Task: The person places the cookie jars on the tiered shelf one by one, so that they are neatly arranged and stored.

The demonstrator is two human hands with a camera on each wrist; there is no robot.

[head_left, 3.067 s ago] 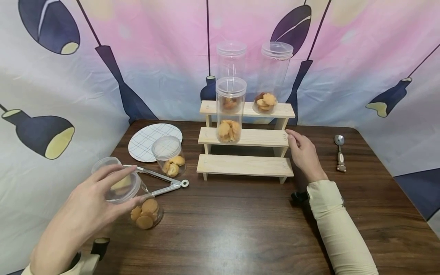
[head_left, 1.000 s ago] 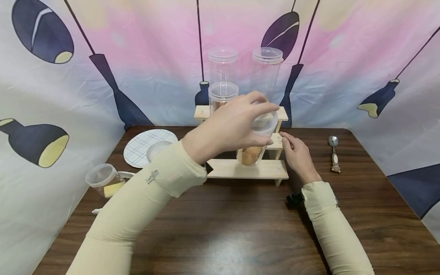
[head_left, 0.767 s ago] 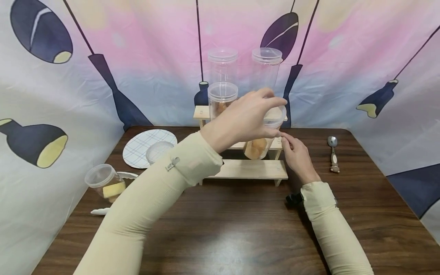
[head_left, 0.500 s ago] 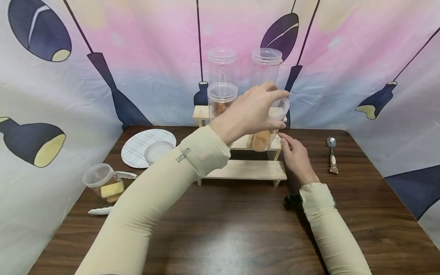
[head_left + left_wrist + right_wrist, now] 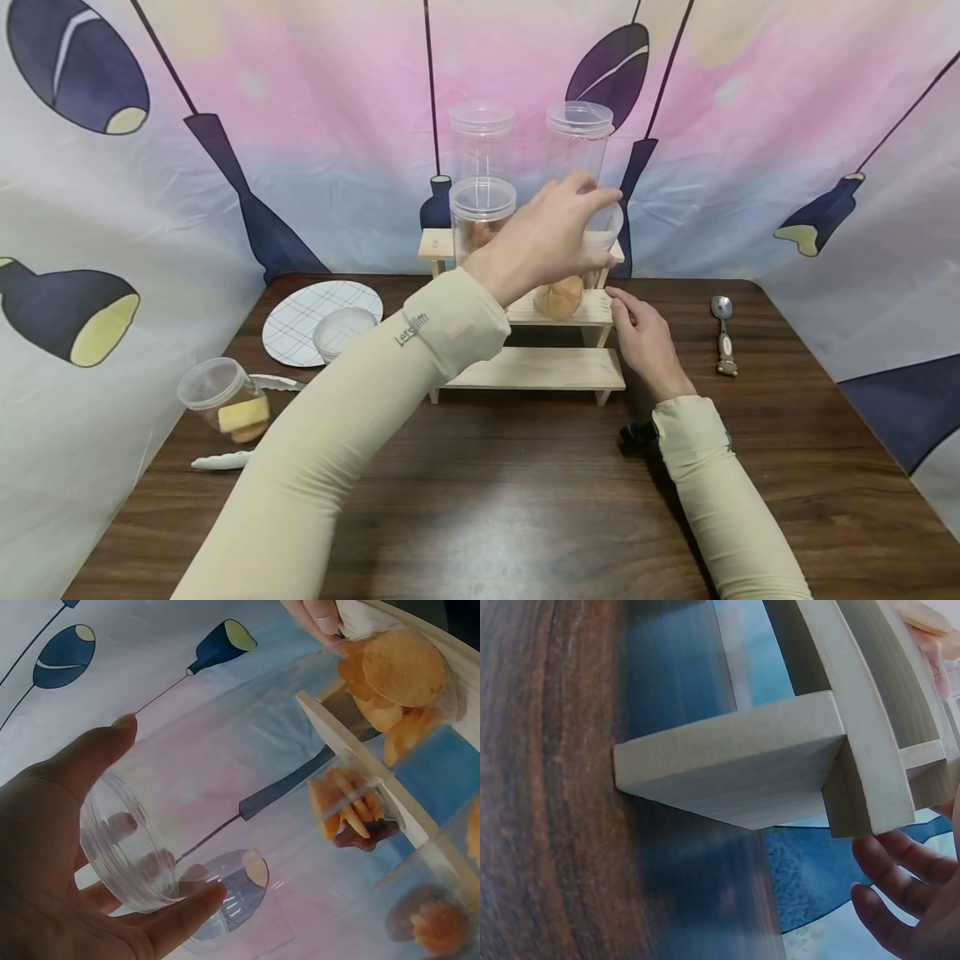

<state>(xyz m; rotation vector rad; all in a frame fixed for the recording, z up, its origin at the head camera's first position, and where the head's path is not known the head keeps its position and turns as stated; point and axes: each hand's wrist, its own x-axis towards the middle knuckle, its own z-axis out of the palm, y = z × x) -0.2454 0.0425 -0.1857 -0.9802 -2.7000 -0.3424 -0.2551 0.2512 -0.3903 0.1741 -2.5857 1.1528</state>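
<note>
My left hand (image 5: 543, 237) grips a tall clear jar (image 5: 558, 298) near its lid (image 5: 131, 840), thumb on one side and fingers on the other. Several round golden cookies (image 5: 405, 667) lie in its bottom. The jar stands at the right part of the middle step of a three-step wooden stand (image 5: 536, 369); whether it bears fully on the board is hard to tell. With its fingertips (image 5: 870, 851), my right hand (image 5: 648, 342) touches the right end of that step. My left hand and wrist cover part of the stand and of the jar on the middle step's left.
Two tall jars (image 5: 577, 150) occupy the top step, and another (image 5: 483, 204) the middle step's left. On the table's left are a plate (image 5: 288, 329), short jars (image 5: 225, 400), and white-tipped tongs (image 5: 221, 461), partly behind my left arm. A spoon (image 5: 723, 333) lies far right.
My left hand has carried the cookie jar from the table's left, past the bottom step, up to the middle step; lately it shifted slightly left. My right hand has stayed at the stand's side.
</note>
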